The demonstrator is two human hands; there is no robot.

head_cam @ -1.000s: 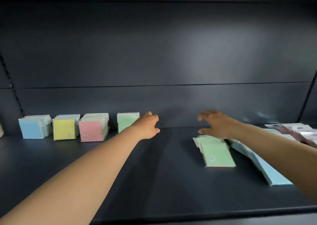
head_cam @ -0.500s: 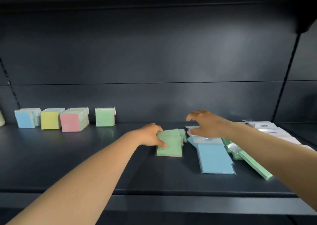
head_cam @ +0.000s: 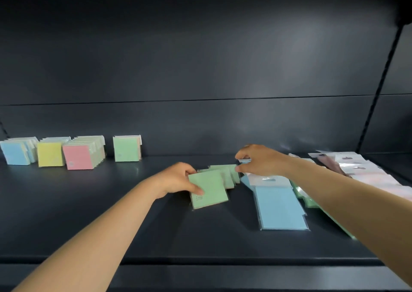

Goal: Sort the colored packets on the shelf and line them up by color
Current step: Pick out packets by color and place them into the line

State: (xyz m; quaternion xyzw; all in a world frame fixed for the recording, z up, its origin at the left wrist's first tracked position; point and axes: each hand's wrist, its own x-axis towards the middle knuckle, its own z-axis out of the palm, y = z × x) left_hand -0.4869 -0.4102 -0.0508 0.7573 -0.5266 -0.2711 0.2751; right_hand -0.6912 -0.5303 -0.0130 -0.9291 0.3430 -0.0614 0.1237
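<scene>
My left hand (head_cam: pixel 178 178) grips the front green packet (head_cam: pixel 210 191) of a small fanned stack, tilted up off the dark shelf (head_cam: pixel 156 225). At the far end of that green stack (head_cam: pixel 225 172) my right hand (head_cam: pixel 259 160) pinches the rearmost packets. Against the back wall at the left stand upright rows: blue packets (head_cam: pixel 15 153), yellow packets (head_cam: pixel 50 154), pink packets (head_cam: pixel 78 158) and a short row of green packets (head_cam: pixel 126 149).
A large blue packet (head_cam: pixel 281 209) lies flat just right of the green stack, with a long green packet (head_cam: pixel 307 199) partly under my right forearm. Several pale pink and white packets (head_cam: pixel 365 173) lie spread at the far right. The shelf's front edge (head_cam: pixel 200 260) runs below.
My left hand has taken hold of the front green packet and lifted it. My right hand has come down onto the far end of the stack. The view has shifted slightly.
</scene>
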